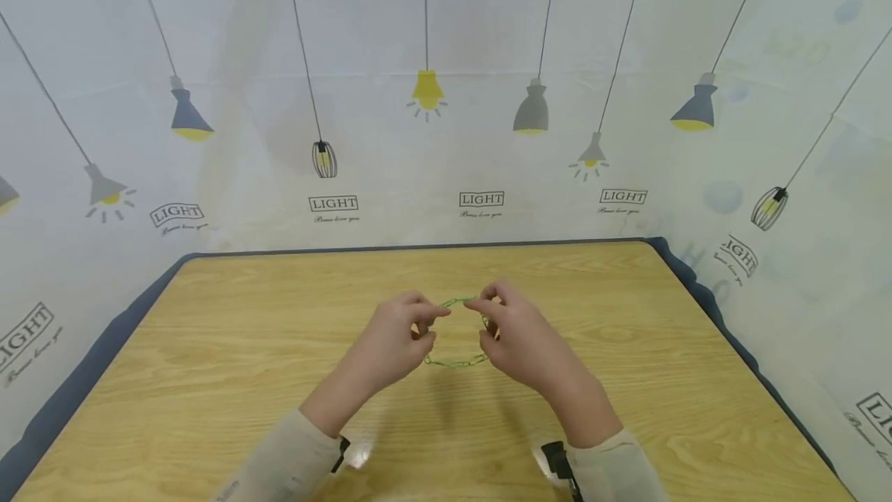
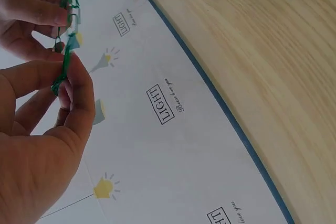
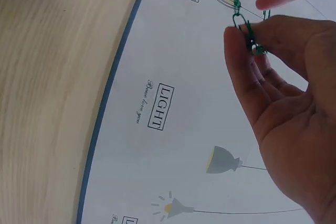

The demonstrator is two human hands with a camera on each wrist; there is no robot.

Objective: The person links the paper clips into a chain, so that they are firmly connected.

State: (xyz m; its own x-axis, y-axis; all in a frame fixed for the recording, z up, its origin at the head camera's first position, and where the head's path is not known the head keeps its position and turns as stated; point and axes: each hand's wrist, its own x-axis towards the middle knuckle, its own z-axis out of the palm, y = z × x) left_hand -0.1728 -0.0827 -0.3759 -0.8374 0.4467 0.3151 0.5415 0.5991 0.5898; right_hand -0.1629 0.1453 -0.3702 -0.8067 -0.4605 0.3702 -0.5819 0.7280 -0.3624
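Note:
A loop of linked green paper clips hangs in the air over the table, stretched between both hands. On its left side my left hand pinches the chain between thumb and fingers. My right hand pinches the opposite side in the same manner. Close up in the left wrist view, green clips pass between the left thumb and index finger. The right wrist view has several clips bunched at the right fingertips. Fingers partly cover the links at both sides.
Below the hands lies a wood-grain table with a dark blue edge. A pale cloth wall printed with hanging lamps and "LIGHT" signs surrounds it. Black straps show at the sleeves.

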